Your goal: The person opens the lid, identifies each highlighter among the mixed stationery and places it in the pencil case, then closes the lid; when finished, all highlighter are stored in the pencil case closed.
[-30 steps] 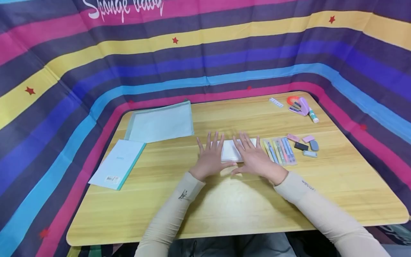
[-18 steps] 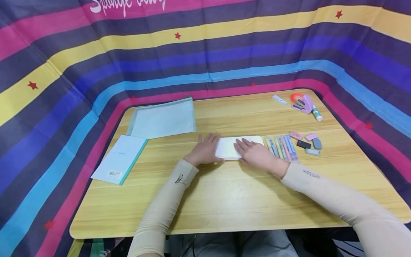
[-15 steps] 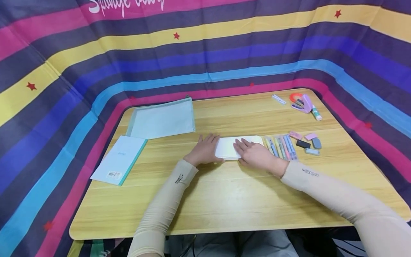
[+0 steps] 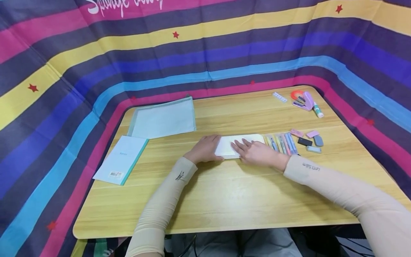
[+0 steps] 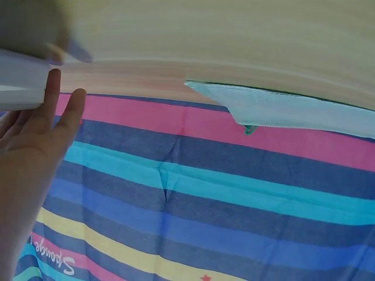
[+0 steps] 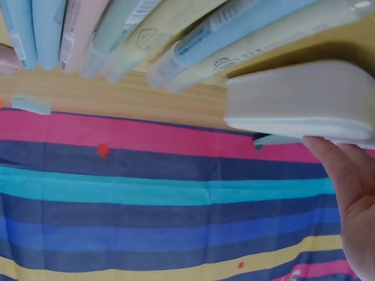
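Observation:
A white notepad-like block (image 4: 229, 147) with rounded corners lies flat at mid-table. Its kind is not plain, but the right wrist view shows its thick side (image 6: 281, 99). At its left end is my left hand (image 4: 203, 150), the thumb by the near corner and the fingers by the far one. The left wrist view shows straight fingers (image 5: 50, 99) against the block. My right hand (image 4: 258, 153) rests on its top with extended fingers. Just right of the block, partly behind that hand, are several pastel highlighters (image 4: 284, 142) in a row.
Several small erasers (image 4: 305, 142) lie right of the highlighters. Far right are a purple stapler (image 4: 307, 101), an orange-red ring (image 4: 296, 94) and a glue stick (image 4: 318, 111). A zip pouch (image 4: 162, 119) and pale blue notebook (image 4: 122, 159) occupy the left. Striped cloth (image 4: 205, 57) surrounds the table.
Both hands have come down from spread fingers above the block, the left to its left end, the right onto its top. For the last half second they have barely moved.

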